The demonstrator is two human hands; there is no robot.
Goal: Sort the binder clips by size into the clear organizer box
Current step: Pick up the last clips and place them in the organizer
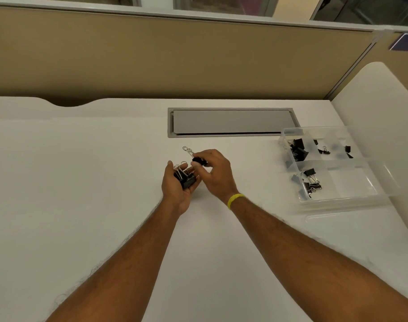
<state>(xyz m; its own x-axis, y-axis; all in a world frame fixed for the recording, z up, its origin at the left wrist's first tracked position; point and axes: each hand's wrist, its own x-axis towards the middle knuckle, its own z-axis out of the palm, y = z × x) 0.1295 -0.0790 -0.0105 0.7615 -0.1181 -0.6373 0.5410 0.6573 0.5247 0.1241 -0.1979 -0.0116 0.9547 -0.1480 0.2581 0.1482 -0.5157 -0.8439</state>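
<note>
Your left hand cups several black binder clips; your right hand pinches one clip. At three o'clock sits the clear organizer box.

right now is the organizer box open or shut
Open. The clear organizer box shows no lid over its compartments, and binder clips lie exposed inside. A clear panel beside it may be the lid; cannot tell.

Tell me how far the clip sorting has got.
Partly done: several clips already sit in the clear organizer box. In hand: the left hand cups a bunch of clips, and the right hand pinches one clip. Those remain.
</note>
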